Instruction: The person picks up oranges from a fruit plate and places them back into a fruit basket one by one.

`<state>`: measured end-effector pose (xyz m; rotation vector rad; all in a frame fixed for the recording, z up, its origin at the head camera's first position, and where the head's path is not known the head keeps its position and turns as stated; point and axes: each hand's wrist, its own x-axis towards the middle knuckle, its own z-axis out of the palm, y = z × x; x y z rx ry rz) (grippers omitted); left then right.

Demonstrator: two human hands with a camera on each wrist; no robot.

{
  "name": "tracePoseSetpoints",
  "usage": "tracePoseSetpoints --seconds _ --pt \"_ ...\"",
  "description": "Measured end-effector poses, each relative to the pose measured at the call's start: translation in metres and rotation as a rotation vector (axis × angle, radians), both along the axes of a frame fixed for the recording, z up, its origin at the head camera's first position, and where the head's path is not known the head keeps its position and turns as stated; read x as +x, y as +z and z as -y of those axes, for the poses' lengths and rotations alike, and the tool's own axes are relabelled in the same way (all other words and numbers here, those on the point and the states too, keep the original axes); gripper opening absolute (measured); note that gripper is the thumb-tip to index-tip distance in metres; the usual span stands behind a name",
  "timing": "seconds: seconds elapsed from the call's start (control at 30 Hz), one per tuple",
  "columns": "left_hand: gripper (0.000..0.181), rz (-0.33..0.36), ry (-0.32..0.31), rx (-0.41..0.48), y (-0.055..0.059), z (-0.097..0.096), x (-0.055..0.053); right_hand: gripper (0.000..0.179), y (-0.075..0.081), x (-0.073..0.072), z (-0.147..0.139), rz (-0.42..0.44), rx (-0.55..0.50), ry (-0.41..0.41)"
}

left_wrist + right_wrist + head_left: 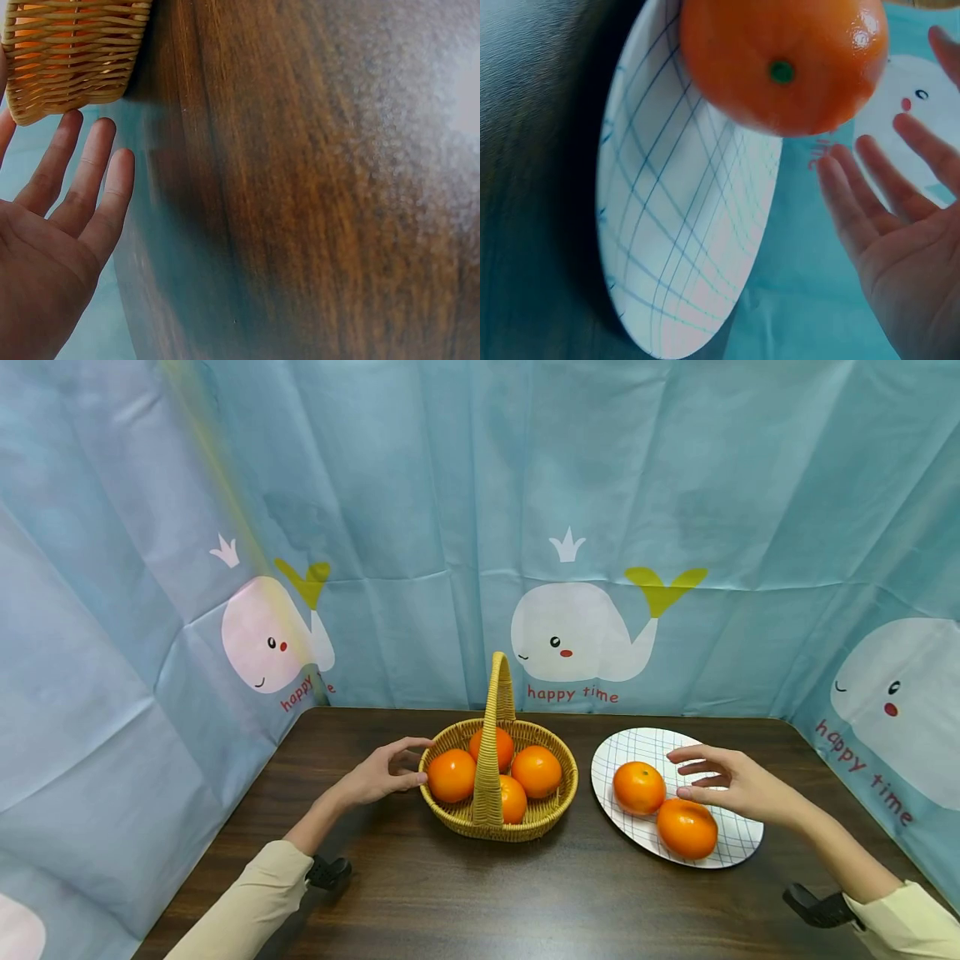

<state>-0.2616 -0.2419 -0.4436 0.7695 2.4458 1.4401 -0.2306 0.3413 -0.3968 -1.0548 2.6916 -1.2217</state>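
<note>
A yellow woven basket [558, 814] with a tall arched handle [491, 718] stands on the table and holds several oranges, one [452, 775] by its left rim. At that rim my left hand [375, 774] has its fingertips at or against the wickerwork; the left wrist view shows its fingers [94, 169] loosely extended beside the basket wall. Two oranges, one [639, 787] behind the other [687, 829], lie on a white oval plate [618, 747] with a grid of thin lines. My right hand [738, 785] hovers over the plate, fingers spread and loosely bent, holding nothing.
The dark wooden table [480, 902] reaches back to a blue curtain [420, 527] printed with whales, which also hangs along both sides. Basket and plate stand side by side with a narrow gap. Each wrist carries a black strap device [327, 872].
</note>
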Motion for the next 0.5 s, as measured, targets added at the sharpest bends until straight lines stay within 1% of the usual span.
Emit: tracePoseSetpoints --seconds 0.1,0.4,0.5 --pt "0.055 0.003 0.001 0.003 0.000 0.000 0.000 0.051 -0.002 0.004 -0.003 0.036 0.014 0.011" --pt "0.055 0.003 -0.005 0.010 0.001 0.000 0.000 0.063 -0.006 0.013 -0.010 0.187 0.031 0.022" --pt "0.055 0.000 -0.012 0.011 0.002 0.000 0.000 0.063 -0.007 0.014 -0.011 0.211 0.037 0.045"
